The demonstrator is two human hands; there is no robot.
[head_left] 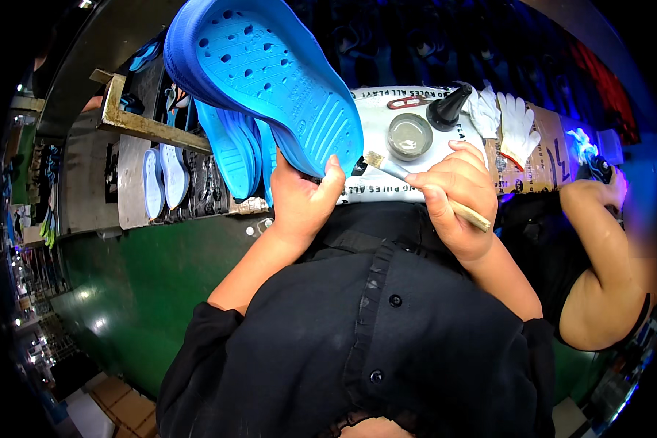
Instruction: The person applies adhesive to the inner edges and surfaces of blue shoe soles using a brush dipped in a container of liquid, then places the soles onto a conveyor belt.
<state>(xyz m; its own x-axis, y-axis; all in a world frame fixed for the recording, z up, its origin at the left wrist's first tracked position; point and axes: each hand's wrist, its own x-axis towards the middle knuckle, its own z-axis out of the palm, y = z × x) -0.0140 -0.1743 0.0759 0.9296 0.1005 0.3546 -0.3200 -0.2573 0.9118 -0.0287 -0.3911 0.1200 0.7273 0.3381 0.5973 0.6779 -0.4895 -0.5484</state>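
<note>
A bright blue foam shoe sole (pixel 281 77), with small holes toward its far end, is tilted up in my left hand (pixel 303 193). My thumb presses on its near end and the fingers are behind it. My right hand (pixel 456 193) grips a flat brush (pixel 463 212) by its pale handle. The bristles are at the sole's near right edge, beside a small black piece (pixel 360 166); whether they touch is hard to tell. Just beyond the brush stands a round dish (pixel 409 136) of cloudy liquid on a white printed sheet (pixel 376 191).
Further blue soles (pixel 230 150) lie left of my left hand. Behind the dish are a black nozzle bottle (pixel 449 107), a red-handled tool (pixel 409 102) and white gloves (pixel 517 131). A metal bar frame (pixel 146 128) and pale soles (pixel 174 175) are leftward. A co-worker's arm (pixel 595 233) is at right.
</note>
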